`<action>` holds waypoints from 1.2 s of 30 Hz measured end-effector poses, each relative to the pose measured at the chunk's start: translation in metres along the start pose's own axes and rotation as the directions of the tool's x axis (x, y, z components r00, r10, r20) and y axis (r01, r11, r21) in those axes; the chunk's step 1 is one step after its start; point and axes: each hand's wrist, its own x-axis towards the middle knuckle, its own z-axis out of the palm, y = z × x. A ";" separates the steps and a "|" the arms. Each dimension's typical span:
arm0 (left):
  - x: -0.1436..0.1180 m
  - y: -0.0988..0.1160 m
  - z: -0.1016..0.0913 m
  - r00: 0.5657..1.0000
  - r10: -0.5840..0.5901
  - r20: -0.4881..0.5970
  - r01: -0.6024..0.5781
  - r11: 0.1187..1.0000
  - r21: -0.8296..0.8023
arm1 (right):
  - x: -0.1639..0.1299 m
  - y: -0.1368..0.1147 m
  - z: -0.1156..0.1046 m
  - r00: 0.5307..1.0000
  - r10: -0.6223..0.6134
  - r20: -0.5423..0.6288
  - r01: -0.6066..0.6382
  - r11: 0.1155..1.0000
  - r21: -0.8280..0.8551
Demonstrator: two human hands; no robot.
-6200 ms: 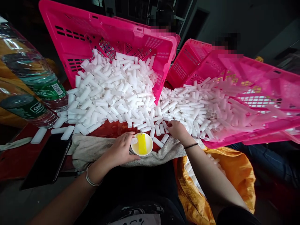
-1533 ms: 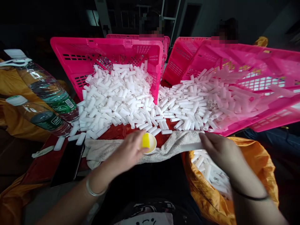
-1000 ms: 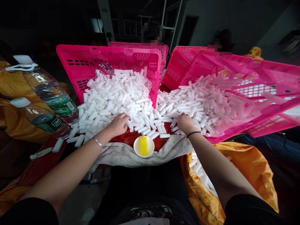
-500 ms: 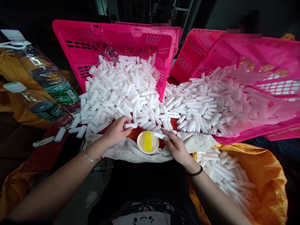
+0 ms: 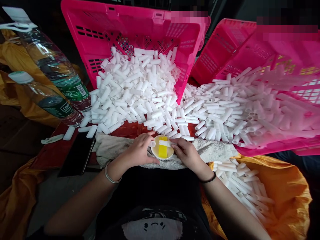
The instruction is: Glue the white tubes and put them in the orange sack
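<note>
far left, two clear water bottles (image 5: 53,83) lie tilted beside yellow cloth, with a black phone (image 5: 78,155) flat on the red table edge below them. next, a pink crate (image 5: 130,36) tipped toward the viewer spills a heap of short white tubes (image 5: 135,93) onto the table. in front of the heap a grey towel (image 5: 110,148) lies across the table edge. the left hand (image 5: 138,151) rests on the towel, its fingers curled around a short white tube (image 5: 152,143) at the rim of a small white dish (image 5: 162,152) holding a yellow sponge. the right hand (image 5: 186,153) pinches another white tube (image 5: 165,143) that lies across the top of the dish, over the sponge. further right, a second pink crate (image 5: 275,56) spills longer white tubes (image 5: 232,110). lower right, an orange bag (image 5: 282,186) holds more white tubes.
</note>
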 end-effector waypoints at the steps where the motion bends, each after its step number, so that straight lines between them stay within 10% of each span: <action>1: 0.003 0.001 0.005 1.000 -0.004 -0.007 0.003 1.000 -0.007 | 0.000 0.000 0.000 0.999 -0.030 -0.016 0.030 0.999 -0.011; 4: 0.009 0.000 0.012 0.999 -0.025 -0.028 0.024 0.999 -0.025 | -0.002 0.002 0.003 0.986 -0.149 -0.071 0.148 0.989 -0.019; 9: 0.008 -0.001 0.012 0.997 -0.068 -0.023 0.067 0.996 -0.059 | -0.006 0.006 0.007 0.997 0.056 -0.055 -0.053 0.997 0.062; 14: 0.006 -0.002 0.012 0.998 -0.066 -0.022 0.064 0.994 -0.091 | -0.005 0.007 0.007 0.990 -0.106 -0.089 0.108 0.994 0.009; 18: 0.006 -0.003 0.013 0.997 -0.073 -0.023 0.070 0.991 -0.113 | -0.006 0.005 0.006 0.994 0.100 -0.052 -0.090 0.982 0.163; 23: 0.006 -0.003 0.011 0.998 -0.056 -0.037 0.051 0.990 -0.131 | -0.007 0.001 0.007 0.995 -0.015 -0.097 0.021 0.998 0.061; 27: 0.006 -0.004 0.012 0.998 -0.044 -0.040 0.039 0.991 -0.126 | -0.008 0.000 0.007 0.989 0.136 -0.051 -0.125 0.976 0.177; 32: 0.006 -0.005 0.013 0.997 -0.069 -0.038 0.064 0.990 -0.124 | -0.011 0.000 0.006 0.993 -0.073 -0.094 0.073 0.997 -0.006; 36: 0.006 -0.004 0.012 0.997 -0.071 -0.031 0.066 0.988 -0.137 | -0.012 0.002 0.008 0.994 0.087 -0.070 -0.077 0.987 0.140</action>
